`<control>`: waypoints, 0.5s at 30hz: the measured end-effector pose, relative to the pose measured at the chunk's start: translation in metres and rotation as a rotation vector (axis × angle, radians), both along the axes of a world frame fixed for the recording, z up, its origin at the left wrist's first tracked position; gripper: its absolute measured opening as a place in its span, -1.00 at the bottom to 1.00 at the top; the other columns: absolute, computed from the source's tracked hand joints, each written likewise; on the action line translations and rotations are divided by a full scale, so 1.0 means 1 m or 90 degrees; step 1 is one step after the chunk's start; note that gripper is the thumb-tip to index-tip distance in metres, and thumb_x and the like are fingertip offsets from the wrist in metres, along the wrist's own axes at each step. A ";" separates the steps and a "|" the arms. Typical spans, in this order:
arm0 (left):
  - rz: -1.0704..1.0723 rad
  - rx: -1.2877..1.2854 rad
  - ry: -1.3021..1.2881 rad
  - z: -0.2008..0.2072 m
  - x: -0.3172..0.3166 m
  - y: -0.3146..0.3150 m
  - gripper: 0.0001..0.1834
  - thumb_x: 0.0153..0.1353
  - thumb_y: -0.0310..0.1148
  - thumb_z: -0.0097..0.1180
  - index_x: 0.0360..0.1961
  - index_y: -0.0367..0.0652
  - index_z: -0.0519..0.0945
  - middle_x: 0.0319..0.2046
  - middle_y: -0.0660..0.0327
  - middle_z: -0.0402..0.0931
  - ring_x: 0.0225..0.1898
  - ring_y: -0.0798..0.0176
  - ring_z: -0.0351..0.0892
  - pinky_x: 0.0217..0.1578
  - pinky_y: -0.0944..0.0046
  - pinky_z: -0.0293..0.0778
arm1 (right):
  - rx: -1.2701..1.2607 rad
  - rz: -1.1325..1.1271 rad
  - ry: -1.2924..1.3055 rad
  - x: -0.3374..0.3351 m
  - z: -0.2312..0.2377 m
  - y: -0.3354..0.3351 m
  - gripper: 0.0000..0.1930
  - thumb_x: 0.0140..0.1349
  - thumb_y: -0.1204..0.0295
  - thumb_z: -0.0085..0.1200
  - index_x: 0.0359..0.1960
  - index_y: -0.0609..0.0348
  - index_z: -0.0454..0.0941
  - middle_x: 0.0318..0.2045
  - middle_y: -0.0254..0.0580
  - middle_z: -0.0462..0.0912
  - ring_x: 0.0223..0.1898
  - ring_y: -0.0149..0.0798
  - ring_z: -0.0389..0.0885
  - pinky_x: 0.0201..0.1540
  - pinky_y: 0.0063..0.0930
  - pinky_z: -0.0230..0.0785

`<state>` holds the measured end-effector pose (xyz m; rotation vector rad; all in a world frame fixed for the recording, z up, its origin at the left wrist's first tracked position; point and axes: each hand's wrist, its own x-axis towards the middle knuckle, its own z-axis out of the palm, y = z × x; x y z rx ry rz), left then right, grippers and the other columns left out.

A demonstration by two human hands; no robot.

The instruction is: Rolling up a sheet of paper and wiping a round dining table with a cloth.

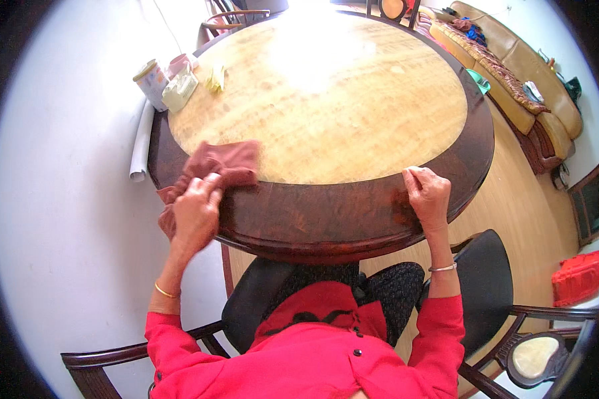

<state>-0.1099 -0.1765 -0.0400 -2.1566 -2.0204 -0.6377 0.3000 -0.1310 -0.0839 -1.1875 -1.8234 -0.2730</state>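
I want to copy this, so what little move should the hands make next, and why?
Probably slide the left hand rightward along the dark rim: it is on the cloth, which covers only the near-left part, while the right hand, farther right, has no cloth.

The table [326, 213] has a mottled, dark reddish-brown border around a pale yellow centre [326, 139] streaked with tan; at its near left edge the cloth [236, 159] is plain brownish red; the sleeves [439, 326] are bright red, the trousers [396, 282] black with pale flecks; beyond the right edge the sofa [506, 40] is tan
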 end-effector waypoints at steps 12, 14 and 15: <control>-0.531 -0.154 -0.219 -0.007 0.142 0.002 -0.77 0.23 -0.34 0.04 -0.11 -0.13 0.56 -0.31 0.04 0.52 -0.31 -0.03 0.58 -0.29 0.12 0.51 | -0.046 0.012 0.217 -0.027 -0.010 -0.077 -0.94 0.18 0.50 0.17 -0.40 0.22 0.64 -0.62 -0.26 0.62 -0.66 -0.45 0.51 -0.58 -0.56 0.32; -0.607 -0.196 -0.358 -0.010 0.166 0.013 -0.79 0.25 -0.32 -0.01 -0.19 -0.16 0.58 -0.36 0.01 0.53 -0.34 -0.04 0.57 -0.24 0.09 0.48 | -0.032 0.014 0.219 -0.036 -0.018 -0.107 -0.91 0.15 0.44 0.21 -0.41 0.20 0.63 -0.56 -0.15 0.63 -0.58 -0.29 0.61 -0.51 -0.46 0.38; -0.610 -0.302 -0.456 -0.006 0.180 0.012 -0.75 0.26 -0.33 0.00 -0.16 -0.21 0.61 -0.32 0.04 0.59 -0.30 0.12 0.59 -0.19 0.20 0.47 | -0.098 0.003 0.303 -0.036 -0.027 -0.123 -0.89 0.15 0.44 0.22 -0.41 0.23 0.64 -0.59 -0.17 0.62 -0.59 -0.32 0.61 -0.52 -0.47 0.38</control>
